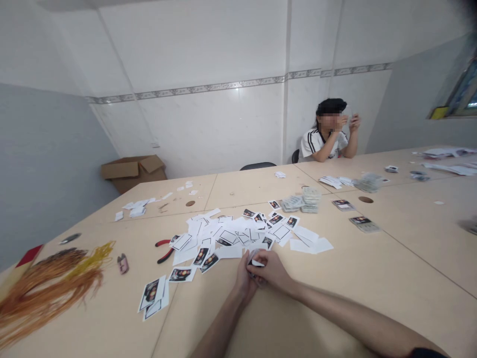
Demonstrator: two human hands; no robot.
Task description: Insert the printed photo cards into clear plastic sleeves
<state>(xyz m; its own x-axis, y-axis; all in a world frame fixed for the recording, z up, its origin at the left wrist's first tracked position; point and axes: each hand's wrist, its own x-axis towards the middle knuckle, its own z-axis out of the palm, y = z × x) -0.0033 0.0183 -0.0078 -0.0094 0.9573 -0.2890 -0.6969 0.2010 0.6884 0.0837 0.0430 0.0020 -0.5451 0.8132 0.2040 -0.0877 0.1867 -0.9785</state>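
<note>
My left hand [243, 281] and my right hand [275, 268] meet at the near edge of a pile of cards. Between them is a small card [257, 261], white and dark, with what looks like clear plastic around it. The fingers of both hands are closed on it and hide much of it. Just beyond lie scattered paper cards [227, 233], some with a dark printed picture, others white with a black outline. Left of my hands are a printed card [181, 274] and a small overlapping stack of cards [153, 294].
Red-and-black tool handles [164, 251] stick out from the pile. Orange and yellow cords [55, 278] lie at left, near a pink object [122, 264]. Clear plastic stacks [310, 200] stand beyond the pile. Across the table sits another person [328, 136]; a cardboard box [134, 171] is behind.
</note>
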